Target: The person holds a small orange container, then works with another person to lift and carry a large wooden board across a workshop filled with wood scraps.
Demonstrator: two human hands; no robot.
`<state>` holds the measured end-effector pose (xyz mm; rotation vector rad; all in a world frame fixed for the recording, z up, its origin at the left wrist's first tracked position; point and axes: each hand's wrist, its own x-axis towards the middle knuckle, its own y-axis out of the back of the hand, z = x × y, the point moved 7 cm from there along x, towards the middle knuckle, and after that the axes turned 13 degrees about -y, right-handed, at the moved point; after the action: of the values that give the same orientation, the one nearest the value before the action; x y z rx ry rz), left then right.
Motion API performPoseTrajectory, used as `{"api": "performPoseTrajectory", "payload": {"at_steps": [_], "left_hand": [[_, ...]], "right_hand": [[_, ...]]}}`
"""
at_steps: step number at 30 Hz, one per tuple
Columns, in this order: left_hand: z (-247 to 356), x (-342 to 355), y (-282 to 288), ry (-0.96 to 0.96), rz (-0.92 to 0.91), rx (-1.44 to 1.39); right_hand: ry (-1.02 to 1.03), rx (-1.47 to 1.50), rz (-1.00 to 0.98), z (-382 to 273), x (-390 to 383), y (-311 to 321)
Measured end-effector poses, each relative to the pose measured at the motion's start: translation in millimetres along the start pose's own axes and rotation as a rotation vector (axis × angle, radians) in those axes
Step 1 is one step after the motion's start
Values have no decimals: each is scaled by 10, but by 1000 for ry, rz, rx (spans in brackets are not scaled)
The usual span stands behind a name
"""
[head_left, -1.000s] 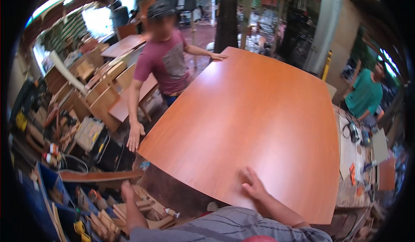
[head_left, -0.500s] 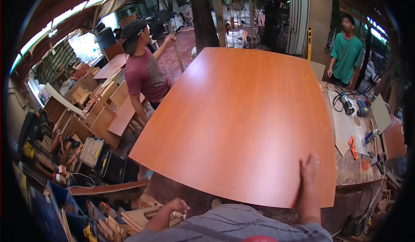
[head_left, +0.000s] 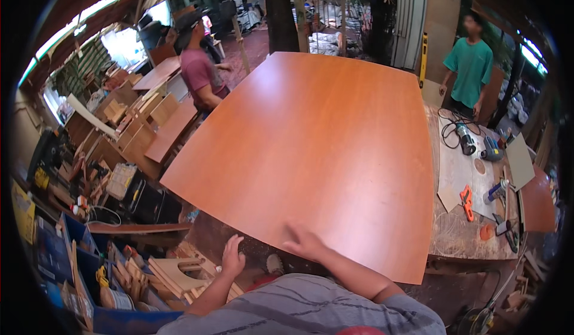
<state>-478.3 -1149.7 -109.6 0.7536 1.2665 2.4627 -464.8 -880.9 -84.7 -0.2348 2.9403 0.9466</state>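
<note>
A large reddish-brown wooden panel (head_left: 323, 149) with a glossy face lies in front of me. My right hand (head_left: 305, 243) is over its near edge, fingers stretched out and slightly blurred; whether it touches the surface I cannot tell. Just off the panel's near left edge, my left hand (head_left: 233, 256) is raised with its fingers up and apart, holding nothing.
On the worktable (head_left: 454, 233) at right lie an orange clamp (head_left: 466, 202), power tools (head_left: 491, 149) and a spray can (head_left: 496, 191). A blue bin (head_left: 128, 322) of wood pieces stands at lower left. One person (head_left: 200, 72) stands beyond the panel's left edge, another (head_left: 469, 66) at far right.
My right hand has moved left across the panel to its near edge. My left hand has risen and its fingers have spread. The person at left has lowered an arm and turned.
</note>
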Motion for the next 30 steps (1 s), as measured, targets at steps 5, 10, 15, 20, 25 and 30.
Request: {"api": "performPoseTrajectory", "payload": {"at_steps": [5,10,15,20,25,30], "left_hand": [[919,659,-127,-340,-65,-39],[1500,1002,-1134,-674,-331,-4],[1630,1239,-1483,-721,-536,16],[725,1682,-968,-522,-541,59],[-1136,2113,-219,-144,-282,87],[-3016,2152,894,255,-37,399]], "right_hand": [[-196,-213,652,1122,-587,1143],[-485,-285,727,1322,-1249,1622],[-631,-427,832,1398,-1339,1661],[-628,-320,951,1748,-1434,1653],[-897,-351,916,934,-1300,1667],[-1011,-457,914,278,-979,1596]]}}
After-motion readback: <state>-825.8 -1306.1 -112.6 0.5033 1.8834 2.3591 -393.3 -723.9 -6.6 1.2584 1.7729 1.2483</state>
